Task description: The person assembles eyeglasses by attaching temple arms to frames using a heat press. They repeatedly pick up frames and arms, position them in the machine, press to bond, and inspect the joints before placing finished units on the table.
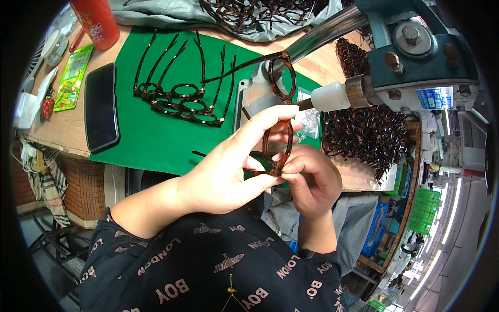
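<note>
Between my hands stands a brown tortoiseshell eyeglass frame point(294, 83), turned upright with one lens ring above the other. One of its temples stretches left from the upper corner. My left hand point(213, 174) is closed around the lower ring and bridge, its thumb near the lower corner. There, my right hand point(316, 179) pinches the frame's corner with thumb and fingertips. Fingers partly hide the lower temple and hinge. Several similar eyeglasses point(187, 111) lie with temples spread on a green mat point(143, 145) to the left.
A teal machine head point(384, 57) with a white plastic nozzle point(331, 97) juts in from the right, close to the frame. Beneath it lies a heap of tortoiseshell parts point(364, 132). Leftward are a phone point(102, 109), a green packet point(74, 78) and a red cup point(97, 23).
</note>
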Action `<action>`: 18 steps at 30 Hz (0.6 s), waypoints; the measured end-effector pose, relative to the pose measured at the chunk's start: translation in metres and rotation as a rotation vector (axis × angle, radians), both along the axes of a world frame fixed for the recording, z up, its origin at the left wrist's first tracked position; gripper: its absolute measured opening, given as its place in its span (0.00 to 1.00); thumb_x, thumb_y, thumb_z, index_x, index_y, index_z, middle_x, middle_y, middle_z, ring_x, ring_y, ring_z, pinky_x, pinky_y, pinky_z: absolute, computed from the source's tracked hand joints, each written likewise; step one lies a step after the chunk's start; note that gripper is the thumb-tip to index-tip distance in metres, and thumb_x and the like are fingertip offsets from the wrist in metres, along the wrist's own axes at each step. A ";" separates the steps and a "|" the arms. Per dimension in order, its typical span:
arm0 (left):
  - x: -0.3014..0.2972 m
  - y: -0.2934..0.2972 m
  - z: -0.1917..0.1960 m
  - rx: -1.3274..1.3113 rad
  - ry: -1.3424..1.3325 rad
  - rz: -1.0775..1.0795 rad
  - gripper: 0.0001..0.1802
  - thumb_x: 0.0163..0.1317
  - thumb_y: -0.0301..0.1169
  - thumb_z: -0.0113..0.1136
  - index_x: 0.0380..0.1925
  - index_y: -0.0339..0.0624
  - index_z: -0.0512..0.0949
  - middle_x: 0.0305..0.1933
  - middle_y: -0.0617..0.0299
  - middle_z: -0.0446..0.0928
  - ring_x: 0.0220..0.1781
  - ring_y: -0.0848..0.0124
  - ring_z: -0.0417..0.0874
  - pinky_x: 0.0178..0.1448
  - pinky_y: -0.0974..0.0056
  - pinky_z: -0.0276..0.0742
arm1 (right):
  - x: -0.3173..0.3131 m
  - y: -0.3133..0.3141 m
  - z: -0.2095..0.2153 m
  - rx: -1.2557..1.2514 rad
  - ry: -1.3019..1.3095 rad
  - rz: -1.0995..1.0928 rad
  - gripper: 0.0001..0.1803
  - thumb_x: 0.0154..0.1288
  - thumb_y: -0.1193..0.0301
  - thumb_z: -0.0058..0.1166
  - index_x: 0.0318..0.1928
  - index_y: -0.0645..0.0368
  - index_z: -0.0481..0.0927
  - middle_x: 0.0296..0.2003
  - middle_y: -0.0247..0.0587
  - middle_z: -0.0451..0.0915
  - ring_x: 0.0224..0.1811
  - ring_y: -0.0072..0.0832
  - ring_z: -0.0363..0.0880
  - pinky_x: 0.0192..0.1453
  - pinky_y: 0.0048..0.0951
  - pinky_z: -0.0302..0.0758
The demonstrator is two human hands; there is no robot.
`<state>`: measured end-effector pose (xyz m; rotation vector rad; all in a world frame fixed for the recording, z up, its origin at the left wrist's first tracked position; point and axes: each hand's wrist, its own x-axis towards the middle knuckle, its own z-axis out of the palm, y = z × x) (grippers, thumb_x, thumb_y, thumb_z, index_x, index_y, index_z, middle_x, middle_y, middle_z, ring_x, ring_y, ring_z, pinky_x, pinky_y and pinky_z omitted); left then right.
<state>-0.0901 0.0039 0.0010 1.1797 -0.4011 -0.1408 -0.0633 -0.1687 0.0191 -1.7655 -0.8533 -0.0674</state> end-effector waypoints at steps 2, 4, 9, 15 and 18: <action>0.001 -0.001 0.000 -0.045 0.006 -0.007 0.46 0.48 0.14 0.55 0.66 0.45 0.45 0.64 0.51 0.57 0.65 0.62 0.62 0.42 0.72 0.80 | 0.001 0.000 0.001 0.016 0.040 0.003 0.04 0.52 0.80 0.58 0.29 0.63 0.77 0.27 0.39 0.78 0.32 0.33 0.77 0.40 0.29 0.73; 0.001 -0.002 0.000 -0.090 0.017 -0.012 0.46 0.48 0.14 0.55 0.66 0.45 0.45 0.64 0.51 0.57 0.65 0.63 0.62 0.41 0.72 0.80 | 0.002 -0.001 0.004 0.020 0.088 0.026 0.04 0.51 0.80 0.58 0.29 0.64 0.77 0.27 0.39 0.79 0.32 0.32 0.77 0.41 0.29 0.73; 0.002 -0.004 0.001 -0.106 0.043 -0.003 0.46 0.48 0.14 0.56 0.66 0.45 0.45 0.64 0.51 0.57 0.65 0.63 0.62 0.40 0.72 0.80 | 0.006 -0.002 0.007 0.015 0.089 0.042 0.04 0.51 0.81 0.58 0.29 0.64 0.78 0.27 0.39 0.79 0.32 0.31 0.77 0.41 0.28 0.73; 0.002 -0.004 0.000 -0.002 -0.001 0.052 0.46 0.48 0.13 0.55 0.65 0.46 0.46 0.64 0.52 0.57 0.65 0.63 0.62 0.40 0.71 0.81 | 0.007 -0.001 0.009 -0.008 0.104 0.028 0.05 0.49 0.82 0.58 0.29 0.63 0.78 0.27 0.39 0.79 0.31 0.31 0.78 0.40 0.27 0.73; 0.001 -0.005 0.001 -0.043 0.027 0.037 0.46 0.48 0.12 0.55 0.65 0.46 0.46 0.64 0.51 0.57 0.65 0.63 0.61 0.40 0.71 0.81 | 0.010 -0.004 0.007 0.014 0.142 0.066 0.06 0.49 0.83 0.58 0.30 0.64 0.78 0.27 0.40 0.79 0.31 0.30 0.78 0.40 0.27 0.73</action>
